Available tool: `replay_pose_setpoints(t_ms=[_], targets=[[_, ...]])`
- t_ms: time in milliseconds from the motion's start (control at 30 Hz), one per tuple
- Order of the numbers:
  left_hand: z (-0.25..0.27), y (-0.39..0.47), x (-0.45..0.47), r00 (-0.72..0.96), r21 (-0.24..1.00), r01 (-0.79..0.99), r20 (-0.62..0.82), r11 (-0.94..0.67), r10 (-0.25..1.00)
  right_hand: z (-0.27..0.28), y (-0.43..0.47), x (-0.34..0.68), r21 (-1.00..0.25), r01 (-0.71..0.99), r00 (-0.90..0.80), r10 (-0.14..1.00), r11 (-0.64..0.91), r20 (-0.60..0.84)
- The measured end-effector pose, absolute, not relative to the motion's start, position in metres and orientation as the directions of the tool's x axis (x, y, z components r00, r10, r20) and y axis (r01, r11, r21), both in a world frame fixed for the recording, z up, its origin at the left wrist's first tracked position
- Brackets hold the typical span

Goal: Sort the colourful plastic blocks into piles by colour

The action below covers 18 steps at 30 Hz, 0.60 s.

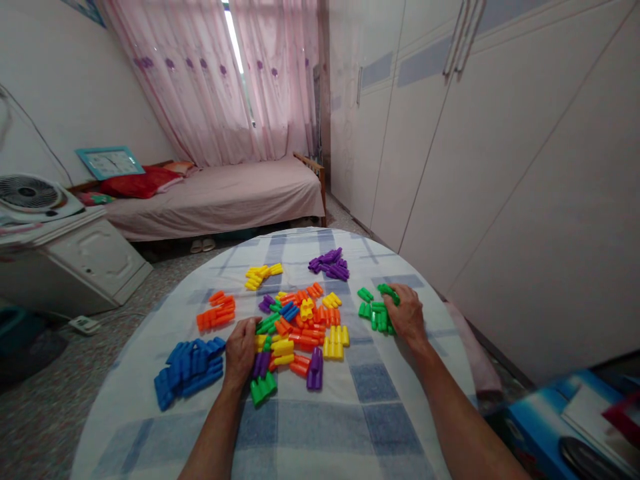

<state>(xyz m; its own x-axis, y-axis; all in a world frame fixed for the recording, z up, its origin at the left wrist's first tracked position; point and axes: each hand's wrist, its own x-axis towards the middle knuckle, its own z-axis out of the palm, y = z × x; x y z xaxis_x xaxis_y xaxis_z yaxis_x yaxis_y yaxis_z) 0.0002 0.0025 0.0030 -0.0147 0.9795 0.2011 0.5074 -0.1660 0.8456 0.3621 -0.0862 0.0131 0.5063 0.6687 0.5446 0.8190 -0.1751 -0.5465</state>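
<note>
My right hand (407, 313) is at the right of the round table, its fingers closed on a green plastic building block (389, 293) just over a small group of green blocks (377, 316). My left hand (241, 350) rests against the left side of a mixed pile, fingers loosely curved and partly hidden, by some green blocks (269, 325). The pile holds orange blocks (306, 340), yellow blocks (336, 341), purple blocks (315, 369) and a few blue ones (289, 311). Each piece looks like short tubes joined side by side.
Single-colour groups lie around the pile: blue blocks (190, 370), orange blocks (216, 311), yellow blocks (261, 274) and purple blocks (330, 264). A checked cloth (320, 433) covers the table. Beyond are a bed (240, 193) and wardrobe (500, 167); a blue box (545, 427) stands at right.
</note>
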Motion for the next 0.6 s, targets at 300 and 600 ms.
replay_pose_setpoints(t_ms=[300, 600], targets=[[-0.004, 0.006, -0.005, -0.021, 0.839, 0.521, 0.196, -0.156, 0.98, -0.009, -0.084, 0.383, -0.812, 0.567, 0.683, 0.629, -0.138, 0.37], [-0.004, 0.007, -0.007, -0.018, 0.806, 0.578, 0.163, -0.123, 0.986, 0.003, -0.085, 0.368, -0.835, 0.542, 0.623, 0.712, -0.096, 0.323]])
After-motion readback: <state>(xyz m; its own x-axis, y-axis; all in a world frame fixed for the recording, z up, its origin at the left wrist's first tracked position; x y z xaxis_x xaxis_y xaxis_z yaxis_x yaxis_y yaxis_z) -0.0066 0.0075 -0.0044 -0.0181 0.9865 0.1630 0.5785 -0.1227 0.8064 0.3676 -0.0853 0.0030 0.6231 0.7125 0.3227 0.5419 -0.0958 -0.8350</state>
